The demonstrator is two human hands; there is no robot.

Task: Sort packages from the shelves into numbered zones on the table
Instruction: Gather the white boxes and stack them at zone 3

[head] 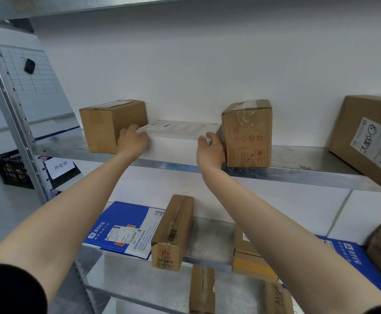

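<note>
So the package in play is the flat white box (176, 142) on the metal shelf (298, 171), wedged between two brown cartons. The left hand (131, 140) has its near left top corner and the right hand (209, 147) has its right end, with the fingers (139, 132) curled over the edges on both sides, so that's a proper two-handed grip. My guess is it's light for its footprint and fairly stiff, but wide and smooth, so holding both ends like this makes sense; one-handed it would probably tip or slide. It's a tight fit, so I'd pull it straight out. There's a printed label on top of the white box, too small to read. The brown carton (246, 134) touching its right side says 易 and 小心轻放 in red plus a fragile mark, so try not to knock that one. The plain carton (108, 125) just left of the white box has a label I can't make out. Below the white box, a blue package (121, 225) reads 支付宝, and far off to its left a paper sign (60, 166) on a black crate reads 待处理.
</note>
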